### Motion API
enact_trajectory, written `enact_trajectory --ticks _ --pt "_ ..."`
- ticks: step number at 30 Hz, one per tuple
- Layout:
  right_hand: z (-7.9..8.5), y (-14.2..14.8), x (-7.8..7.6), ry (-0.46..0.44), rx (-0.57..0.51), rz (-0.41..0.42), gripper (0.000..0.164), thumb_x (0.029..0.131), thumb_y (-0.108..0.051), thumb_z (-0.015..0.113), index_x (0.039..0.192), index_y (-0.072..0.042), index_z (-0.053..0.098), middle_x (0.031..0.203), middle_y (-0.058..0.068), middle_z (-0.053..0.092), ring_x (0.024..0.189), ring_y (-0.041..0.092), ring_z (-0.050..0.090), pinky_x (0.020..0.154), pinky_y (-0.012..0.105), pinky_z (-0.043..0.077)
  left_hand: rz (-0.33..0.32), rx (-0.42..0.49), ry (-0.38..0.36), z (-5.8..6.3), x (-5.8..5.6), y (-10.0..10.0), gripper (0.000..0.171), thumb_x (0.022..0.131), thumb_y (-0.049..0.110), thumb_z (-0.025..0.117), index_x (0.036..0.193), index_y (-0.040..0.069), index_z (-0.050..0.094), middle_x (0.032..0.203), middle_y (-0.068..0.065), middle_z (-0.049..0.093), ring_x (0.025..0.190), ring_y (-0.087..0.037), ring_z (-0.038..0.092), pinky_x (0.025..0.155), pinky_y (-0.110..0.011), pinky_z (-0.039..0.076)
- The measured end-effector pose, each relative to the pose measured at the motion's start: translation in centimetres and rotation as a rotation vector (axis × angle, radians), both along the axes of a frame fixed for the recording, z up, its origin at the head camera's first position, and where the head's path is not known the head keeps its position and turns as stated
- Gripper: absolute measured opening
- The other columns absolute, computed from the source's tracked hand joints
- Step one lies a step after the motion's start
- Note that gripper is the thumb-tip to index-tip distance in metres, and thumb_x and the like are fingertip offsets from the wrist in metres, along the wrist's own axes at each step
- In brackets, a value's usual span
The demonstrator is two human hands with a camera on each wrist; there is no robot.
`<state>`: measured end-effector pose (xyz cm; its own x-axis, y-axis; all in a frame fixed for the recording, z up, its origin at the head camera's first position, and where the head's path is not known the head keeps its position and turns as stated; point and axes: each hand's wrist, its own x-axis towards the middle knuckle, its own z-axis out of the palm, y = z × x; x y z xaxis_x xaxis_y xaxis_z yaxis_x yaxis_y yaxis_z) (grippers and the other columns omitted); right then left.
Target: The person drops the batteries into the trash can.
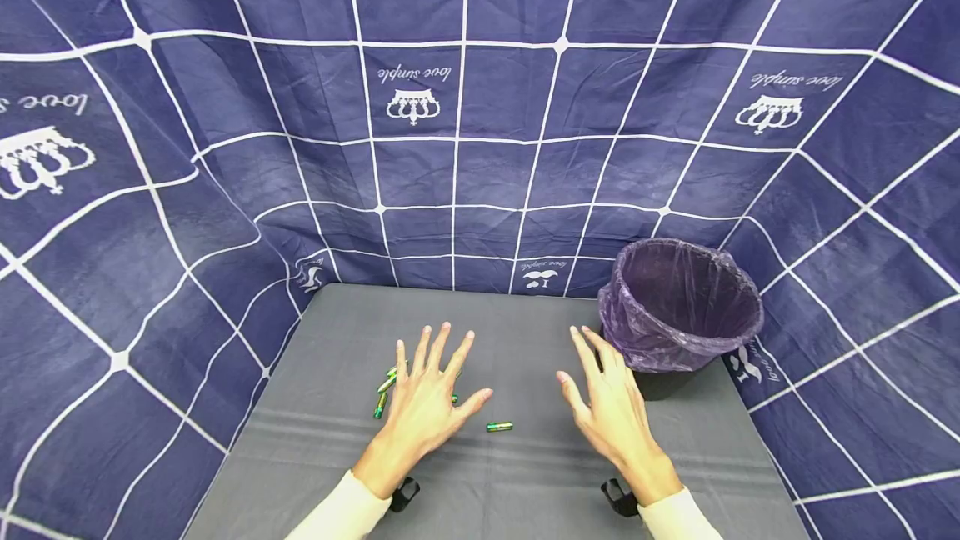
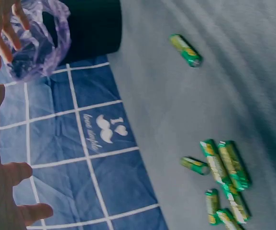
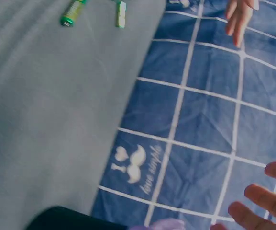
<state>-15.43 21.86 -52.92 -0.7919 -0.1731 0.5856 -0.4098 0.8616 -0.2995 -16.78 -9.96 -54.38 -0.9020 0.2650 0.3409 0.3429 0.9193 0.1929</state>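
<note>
My left hand (image 1: 426,402) is held over the grey table with its fingers spread, nothing in it. Below and around it lie several green-and-gold batteries (image 1: 381,404), partly hidden by the hand in the head view. The left wrist view shows them as a loose cluster (image 2: 226,165), with one battery (image 2: 186,50) lying apart. That lone battery (image 1: 499,426) sits right of the left thumb in the head view. My right hand (image 1: 611,407), fingers extended and holding nothing, hovers left of a black bin (image 1: 660,385) lined with a purple plastic bag (image 1: 637,332).
The grey cloth-covered table (image 1: 525,490) has slight wrinkles. Dark blue curtains (image 1: 495,173) with white grid lines enclose the back and both sides. The bin stands at the table's right back corner, near the curtain. A black strap (image 1: 619,497) shows at the right wrist.
</note>
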Motion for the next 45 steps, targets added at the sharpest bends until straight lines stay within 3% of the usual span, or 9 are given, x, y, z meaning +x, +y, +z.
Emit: enact_trajectory --ticks 4,8,15,19,22,24,29,37,45 --pt "1.8 1.0 -0.3 0.092 -0.086 0.002 0.067 0.104 -0.018 0.083 0.168 -0.013 0.062 0.161 0.017 0.067 0.144 0.043 0.067 0.106 0.062 0.060 -0.023 0.008 -0.027 1.2 -0.5 1.1 0.095 0.104 0.083 0.063 0.183 0.036 0.038 0.190 -0.014 0.040 0.178 -0.047 0.034 0.139 -0.086 0.020" --pt "3.7 2.3 -0.6 0.169 -0.163 0.001 0.056 0.104 -0.011 0.079 0.159 -0.011 0.070 0.153 0.018 0.071 0.143 0.041 0.067 0.112 0.050 0.053 -0.049 0.033 -0.044 2.3 -1.1 2.2 0.094 0.106 0.082 0.062 0.184 0.036 0.037 0.191 -0.014 0.038 0.178 -0.047 0.034 0.140 -0.085 0.018" --pt "6.4 5.7 -1.3 0.238 -0.255 -0.055 0.047 0.107 -0.010 0.072 0.153 -0.006 0.074 0.147 0.026 0.071 0.135 0.046 0.066 0.117 0.016 0.041 -0.110 0.044 -0.003 3.8 -2.1 4.5 0.090 0.108 0.079 0.062 0.183 0.034 0.040 0.187 -0.015 0.043 0.175 -0.047 0.040 0.137 -0.086 0.024" --pt "7.4 7.8 -1.8 0.252 -0.297 -0.128 0.044 0.107 -0.009 0.071 0.151 -0.006 0.076 0.145 0.028 0.071 0.138 0.052 0.063 0.119 0.042 0.048 -0.135 0.039 -0.028 4.6 -2.6 5.9 0.088 0.110 0.078 0.059 0.184 0.035 0.037 0.189 -0.013 0.041 0.176 -0.045 0.038 0.139 -0.085 0.022" --pt "8.1 9.5 -2.2 0.238 -0.328 -0.197 0.043 0.106 -0.008 0.071 0.149 -0.004 0.076 0.147 0.031 0.069 0.139 0.058 0.060 0.113 0.067 0.044 -0.158 0.030 -0.032 5.2 -3.1 7.1 0.087 0.111 0.079 0.056 0.184 0.037 0.035 0.189 -0.011 0.040 0.177 -0.042 0.037 0.139 -0.084 0.023" --pt "8.5 10.6 -2.5 0.206 -0.336 -0.244 0.043 0.107 -0.009 0.070 0.149 -0.002 0.074 0.151 0.033 0.066 0.138 0.061 0.056 0.110 0.074 0.042 -0.179 0.030 -0.031 5.6 -3.5 8.0 0.087 0.112 0.079 0.055 0.184 0.036 0.034 0.189 -0.010 0.040 0.177 -0.041 0.038 0.139 -0.083 0.024" --pt "8.8 13.1 -3.2 0.129 -0.331 -0.341 0.044 0.107 -0.012 0.069 0.149 0.001 0.072 0.156 0.033 0.062 0.137 0.064 0.052 0.106 0.077 0.039 -0.230 0.029 -0.027 6.3 -4.3 10.3 0.085 0.113 0.078 0.054 0.184 0.036 0.035 0.189 -0.009 0.040 0.176 -0.040 0.041 0.140 -0.081 0.026" --pt "8.2 16.7 -4.1 -0.030 -0.382 -0.452 0.053 0.108 -0.014 0.065 0.157 0.006 0.065 0.165 0.038 0.053 0.149 0.070 0.042 0.118 0.081 0.033 -0.300 -0.012 0.007 7.2 -5.1 14.3 0.081 0.115 0.076 0.050 0.184 0.038 0.033 0.187 -0.006 0.043 0.173 -0.033 0.046 0.143 -0.073 0.030" --pt "8.0 18.9 -4.6 -0.256 -0.415 -0.483 0.072 0.113 -0.018 0.060 0.177 0.006 0.036 0.176 0.043 0.040 0.164 0.067 0.036 0.137 0.073 0.030 -0.369 0.005 -0.022 7.1 -5.7 17.9 0.079 0.117 0.073 0.051 0.185 0.036 0.034 0.187 -0.005 0.044 0.169 -0.029 0.052 0.142 -0.068 0.036"
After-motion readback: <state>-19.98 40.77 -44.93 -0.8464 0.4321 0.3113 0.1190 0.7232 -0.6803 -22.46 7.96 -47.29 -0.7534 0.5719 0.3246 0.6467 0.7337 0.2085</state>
